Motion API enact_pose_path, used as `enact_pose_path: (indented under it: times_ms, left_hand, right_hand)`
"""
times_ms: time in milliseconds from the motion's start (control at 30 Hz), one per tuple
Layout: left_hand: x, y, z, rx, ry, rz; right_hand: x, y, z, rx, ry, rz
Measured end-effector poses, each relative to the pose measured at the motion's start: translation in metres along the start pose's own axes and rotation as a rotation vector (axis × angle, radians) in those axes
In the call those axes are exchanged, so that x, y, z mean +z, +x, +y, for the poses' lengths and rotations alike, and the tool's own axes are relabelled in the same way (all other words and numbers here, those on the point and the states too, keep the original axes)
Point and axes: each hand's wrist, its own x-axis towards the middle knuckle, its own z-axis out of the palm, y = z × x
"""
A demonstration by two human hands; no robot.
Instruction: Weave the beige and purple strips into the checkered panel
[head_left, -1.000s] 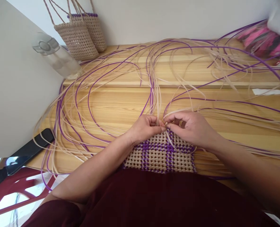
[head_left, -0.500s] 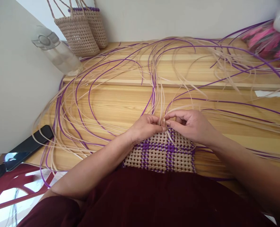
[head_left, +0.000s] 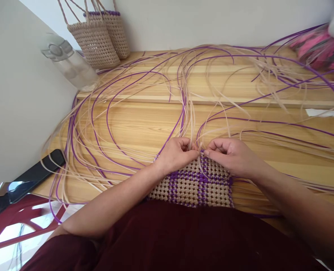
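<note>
My left hand (head_left: pixel 176 156) and my right hand (head_left: pixel 232 156) meet at the far edge of the woven panel (head_left: pixel 191 184), fingertips almost touching. Both are closed in a pinch on thin strands there; which exact strand each one holds I cannot tell, the fingers hide it. The panel lies flat on the near edge of the wooden table (head_left: pixel 144 128), against my body, with beige and purple squares.

To do this step well, I think I must keep the strand flat, not twisted, and pull it snug against the last row so the pattern stays even.

From the panel the loose strands (head_left: pixel 107 124) go out far and to both sides in big loops, beige and purple mixed. At the near left lies a dark phone (head_left: pixel 37 174). At the far left stand a clear bottle (head_left: pixel 71 64) and two small woven bags (head_left: pixel 99 37) by the wall.
</note>
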Motion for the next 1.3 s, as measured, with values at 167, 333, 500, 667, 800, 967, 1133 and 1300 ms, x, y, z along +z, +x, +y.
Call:
enact_pose_path:
  times_ms: [167,333,500,667,800,967,1133,1300]
  left_hand:
    - [0.001,0.004,-0.005,0.025,0.005,-0.014]
    - [0.001,0.007,-0.006,-0.005,-0.025,-0.028]
    - [-0.003,0.007,0.002,-0.053,-0.001,-0.087]
    - [-0.008,0.008,0.005,0.015,0.135,-0.120]
    - [-0.007,0.007,0.005,0.075,0.177,-0.080]
    - [-0.002,0.005,0.002,0.067,0.212,0.006]
    - [-0.002,0.004,-0.001,0.049,0.076,-0.024]
    - [-0.005,0.002,0.002,-0.003,-0.111,-0.117]
  right_hand:
    - [0.001,-0.003,0.002,-0.022,0.002,-0.009]
    - [-0.002,-0.008,0.002,-0.078,-0.131,-0.009]
    - [-0.004,-0.024,-0.001,-0.394,-0.554,0.251]
    - [0.005,-0.052,0.000,-0.758,-0.821,0.360]
    - [0.006,-0.055,0.002,-0.811,-0.782,0.380]
    - [-0.012,-0.050,-0.007,-0.866,-0.949,0.425]
    - [-0.027,-0.041,-0.029,-0.680,-0.742,-0.120]
    - [-0.036,-0.004,-0.036,-0.571,-0.640,-0.037]
